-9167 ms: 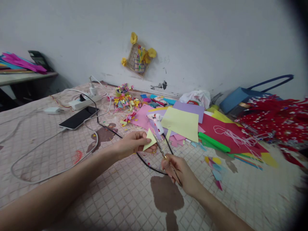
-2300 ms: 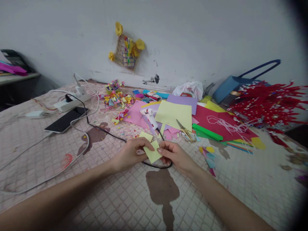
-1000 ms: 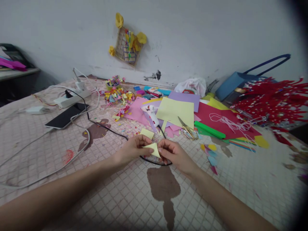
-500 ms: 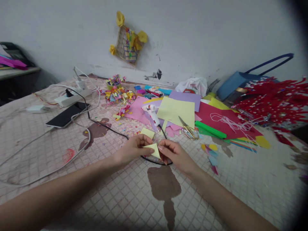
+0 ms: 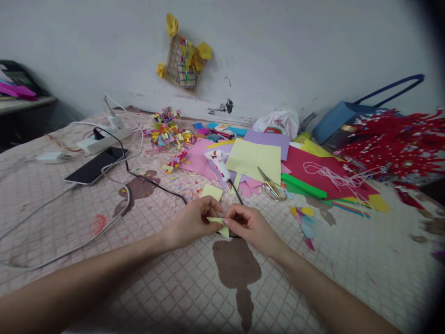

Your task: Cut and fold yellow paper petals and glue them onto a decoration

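A small folded piece of pale yellow paper is pinched between my two hands above the table. My left hand holds its left side between thumb and fingers. At its upper right edge, the thumb and fingers of my right hand are closed on it. Just behind my left hand lies another small pale yellow paper piece. A white glue gun rests farther back, its black cord passing behind and under my hands. Gold-handled scissors lie to its right, partly on a large pale yellow sheet.
To the left are a black phone, a power strip and loose white cables. Paper scraps are heaped at the back. A green stick, a red sheet, white string and red decorations lie right.
My right hand has moved slightly left and closed on the paper. The small piece has tilted, its lower tip now pointing down between my hands.
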Demonstrator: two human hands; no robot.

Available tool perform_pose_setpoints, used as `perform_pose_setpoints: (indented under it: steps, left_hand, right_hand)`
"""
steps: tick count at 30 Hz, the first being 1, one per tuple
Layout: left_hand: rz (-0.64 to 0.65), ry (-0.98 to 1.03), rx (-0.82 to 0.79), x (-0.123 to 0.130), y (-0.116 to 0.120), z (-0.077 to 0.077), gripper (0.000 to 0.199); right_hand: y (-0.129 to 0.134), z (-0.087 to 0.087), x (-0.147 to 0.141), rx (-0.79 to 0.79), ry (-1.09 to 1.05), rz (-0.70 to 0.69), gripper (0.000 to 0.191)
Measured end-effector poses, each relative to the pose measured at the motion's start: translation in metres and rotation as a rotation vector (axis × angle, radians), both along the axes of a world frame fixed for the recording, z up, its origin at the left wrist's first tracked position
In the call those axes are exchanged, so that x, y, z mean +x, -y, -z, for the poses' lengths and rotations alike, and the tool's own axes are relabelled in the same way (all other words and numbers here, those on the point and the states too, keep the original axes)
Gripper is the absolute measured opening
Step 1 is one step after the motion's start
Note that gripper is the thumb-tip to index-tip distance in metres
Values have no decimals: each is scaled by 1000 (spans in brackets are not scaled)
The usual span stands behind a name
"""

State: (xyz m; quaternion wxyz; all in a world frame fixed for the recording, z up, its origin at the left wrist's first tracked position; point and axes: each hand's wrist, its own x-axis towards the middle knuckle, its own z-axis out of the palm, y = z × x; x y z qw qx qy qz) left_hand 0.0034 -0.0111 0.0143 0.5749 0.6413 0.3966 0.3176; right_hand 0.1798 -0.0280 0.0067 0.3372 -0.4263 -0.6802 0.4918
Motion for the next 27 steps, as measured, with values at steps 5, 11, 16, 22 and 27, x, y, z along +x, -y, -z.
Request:
perform_pose_setpoints:
  steps: [5, 11, 16, 22, 27]
  left_hand:
    - [-13, 46, -6, -1, -4, 3, 23]
    - [62, 114, -172, -3, -6, 8, 27]
    - [86, 43, -197, -3, -5, 6, 24]
    - [74, 5, -171, -5, -7, 4, 24]
    - [71, -21, -219, -5, -6, 4, 24]
  right_hand:
    - [-1, 0, 1, 9, -69, 21, 18]
    - [-2, 1, 0, -47, -177, 106, 22]
    - [-1, 2, -2, -107, -255, 116, 23]
    - [-2, 1, -3, -246, -330, 78, 33]
    - [-3, -2, 1, -228, -258, 31, 33]
